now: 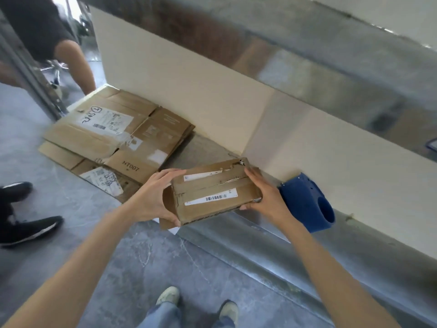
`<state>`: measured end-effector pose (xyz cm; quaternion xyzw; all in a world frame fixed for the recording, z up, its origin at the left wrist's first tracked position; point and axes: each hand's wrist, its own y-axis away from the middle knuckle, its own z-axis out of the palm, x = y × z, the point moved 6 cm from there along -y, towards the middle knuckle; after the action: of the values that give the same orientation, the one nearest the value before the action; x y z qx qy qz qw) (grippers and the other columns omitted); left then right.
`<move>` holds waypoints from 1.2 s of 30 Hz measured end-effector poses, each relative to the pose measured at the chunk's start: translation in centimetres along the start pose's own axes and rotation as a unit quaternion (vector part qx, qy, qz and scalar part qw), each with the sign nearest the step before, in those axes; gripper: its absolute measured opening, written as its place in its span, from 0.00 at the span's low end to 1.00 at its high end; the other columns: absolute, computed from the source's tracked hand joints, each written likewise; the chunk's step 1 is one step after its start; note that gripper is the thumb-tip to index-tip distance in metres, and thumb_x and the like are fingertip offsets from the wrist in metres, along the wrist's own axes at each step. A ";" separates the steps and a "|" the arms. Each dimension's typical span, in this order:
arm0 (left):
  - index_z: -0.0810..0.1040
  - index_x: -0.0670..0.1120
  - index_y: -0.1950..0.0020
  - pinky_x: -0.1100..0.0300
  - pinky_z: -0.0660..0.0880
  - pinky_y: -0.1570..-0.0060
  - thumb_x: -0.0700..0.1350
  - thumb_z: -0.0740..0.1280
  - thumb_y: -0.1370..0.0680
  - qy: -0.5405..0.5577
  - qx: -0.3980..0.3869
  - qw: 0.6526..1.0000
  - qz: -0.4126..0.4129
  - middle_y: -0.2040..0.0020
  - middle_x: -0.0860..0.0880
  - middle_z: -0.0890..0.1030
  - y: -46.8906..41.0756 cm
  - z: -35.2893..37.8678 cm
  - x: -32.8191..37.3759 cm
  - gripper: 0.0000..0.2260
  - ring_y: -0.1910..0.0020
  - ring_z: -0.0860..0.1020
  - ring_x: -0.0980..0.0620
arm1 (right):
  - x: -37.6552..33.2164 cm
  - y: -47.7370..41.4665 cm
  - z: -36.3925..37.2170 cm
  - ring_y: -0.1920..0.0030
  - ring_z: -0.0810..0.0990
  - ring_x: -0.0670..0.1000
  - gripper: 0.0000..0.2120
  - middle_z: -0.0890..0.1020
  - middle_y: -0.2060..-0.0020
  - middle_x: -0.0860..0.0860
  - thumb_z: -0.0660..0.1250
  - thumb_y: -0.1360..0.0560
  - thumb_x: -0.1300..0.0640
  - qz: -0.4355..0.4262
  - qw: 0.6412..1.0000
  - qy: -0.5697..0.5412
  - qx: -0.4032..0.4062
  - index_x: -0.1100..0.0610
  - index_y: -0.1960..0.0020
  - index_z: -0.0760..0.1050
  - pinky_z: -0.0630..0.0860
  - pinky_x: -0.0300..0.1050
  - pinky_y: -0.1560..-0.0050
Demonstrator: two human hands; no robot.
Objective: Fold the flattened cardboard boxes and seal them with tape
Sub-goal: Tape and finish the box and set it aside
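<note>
Small box folded up in both hands, sealing not yet done.
The left hand [153,197] and right hand [266,197] grasp the cardboard box [214,192] by its ends, fingers [251,173] curled round the edges. The end flap [168,202] at the left fingers stands open and probably needs closing first; the blue tape dispenser [307,202] waits just right of the right fingers.

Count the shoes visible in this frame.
4. The upper black shoe and lower black shoe sit at the left edge; the left pale shoe and right pale shoe at the bottom. The standing person's feet, top left, may be hidden.
</note>
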<state>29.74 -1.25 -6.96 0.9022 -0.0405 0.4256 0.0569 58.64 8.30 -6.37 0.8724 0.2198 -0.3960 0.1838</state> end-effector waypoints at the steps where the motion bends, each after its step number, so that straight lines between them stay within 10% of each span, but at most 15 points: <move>1: 0.60 0.63 0.26 0.55 0.61 0.28 0.59 0.86 0.49 -0.005 0.016 1.000 -0.009 0.29 0.61 0.63 0.8 0.3 0.2 0.56 0.29 0.61 0.58 | 0.0 -0.2 0.0 0.35 0.53 0.19 0.53 0.56 0.27 0.33 0.83 0.39 0.60 -0.007 1.000 0.000 -0.009 0.40 0.24 0.59 0.53 0.18 0.36; 6: 0.62 0.64 0.26 0.59 0.63 0.33 0.59 0.85 0.46 0.002 0.099 0.994 -0.052 0.32 0.60 0.62 4.8 2.8 1.7 0.53 0.33 0.63 0.59 | 0.4 -0.7 -0.5 0.32 0.64 0.34 0.48 0.64 0.37 0.20 0.82 0.37 0.54 -0.025 1.000 -0.003 -0.016 0.24 0.31 0.61 0.62 0.36 0.30; 14: 0.68 0.48 0.26 0.64 0.64 0.31 0.59 0.83 0.49 0.058 0.274 0.952 -0.121 0.33 0.49 0.63 8.1 8.3 6.5 0.54 0.37 0.63 0.59 | -0.5 1.8 -1.7 0.26 0.63 0.46 0.41 0.62 0.24 0.47 0.78 0.30 0.50 -0.084 0.996 0.033 0.026 0.46 0.22 0.61 0.63 0.51 0.25; 19: 0.68 0.50 0.27 0.48 0.67 0.30 0.60 0.84 0.50 0.064 0.320 0.932 -0.157 0.31 0.50 0.64 7.5 12.0 9.7 0.55 0.32 0.65 0.50 | -0.3 4.0 -1.9 0.23 0.58 0.49 0.41 0.57 0.21 0.48 0.77 0.29 0.48 -0.079 0.996 0.013 -0.034 0.44 0.22 0.60 0.63 0.59 0.25; 25: 0.68 0.55 0.30 0.56 0.70 0.40 0.68 0.80 0.48 0.036 0.342 0.922 -0.176 0.33 0.55 0.68 7.9 13.8 10.8 0.50 0.36 0.67 0.51 | -0.2 7.1 -1.4 0.24 0.62 0.46 0.50 0.62 0.23 0.46 0.76 0.35 0.37 -0.077 0.988 -0.024 -0.133 0.44 0.20 0.55 0.65 0.58 0.26; 30: 0.70 0.54 0.31 0.59 0.68 0.45 0.59 0.81 0.39 0.009 0.362 0.920 -0.153 0.37 0.58 0.71 7.6 14.5 11.9 0.40 0.40 0.70 0.52 | -1.3 7.8 -0.9 0.26 0.53 0.33 0.58 0.53 0.21 0.42 0.83 0.38 0.46 -0.125 0.974 0.008 -0.187 0.43 0.19 0.50 0.59 0.43 0.26; 36: 0.70 0.54 0.30 0.58 0.75 0.43 0.45 0.79 0.30 0.052 0.360 0.920 -0.146 0.38 0.56 0.70 6.2 15.3 12.1 0.31 0.43 0.73 0.54 | -1.2 5.5 -3.9 0.24 0.60 0.48 0.37 0.61 0.23 0.49 0.77 0.30 0.62 -0.117 0.981 0.002 -0.154 0.47 0.25 0.68 0.63 0.56 0.25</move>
<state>48.34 -9.76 -6.84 0.8345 0.2502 0.4445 -0.2083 63.27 5.36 -2.24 0.8026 0.3792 -0.3746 0.2679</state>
